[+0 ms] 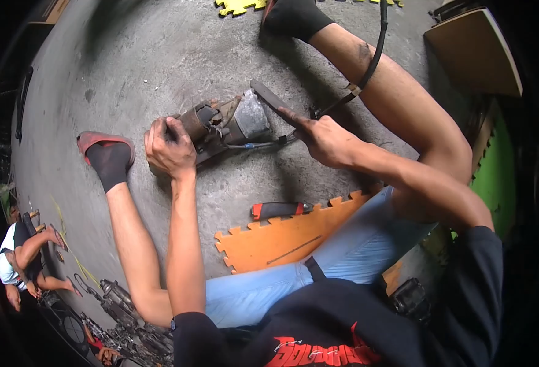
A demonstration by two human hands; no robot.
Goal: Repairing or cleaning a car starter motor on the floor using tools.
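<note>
A grimy cylindrical metal machine part (217, 131), with a rusty dark housing and a pale grey end, lies on the concrete floor between my legs, a hose or cable running from it. My left hand (170, 144) grips the housing's left end, fingers curled over its top. My right hand (324, 137) holds a long, flat dark tool (266, 95), index finger laid along it. The tool's far tip is at the upper edge of the grey end; whether they touch I cannot tell.
An orange foam mat (257, 244) with a red-and-black tool (266, 210) beside it lies near my thighs. A black hose (376, 52) crosses by my right leg. A board (471, 49) stands upper right. Another person (9, 257) sits lower left, near scattered metal parts (116, 306).
</note>
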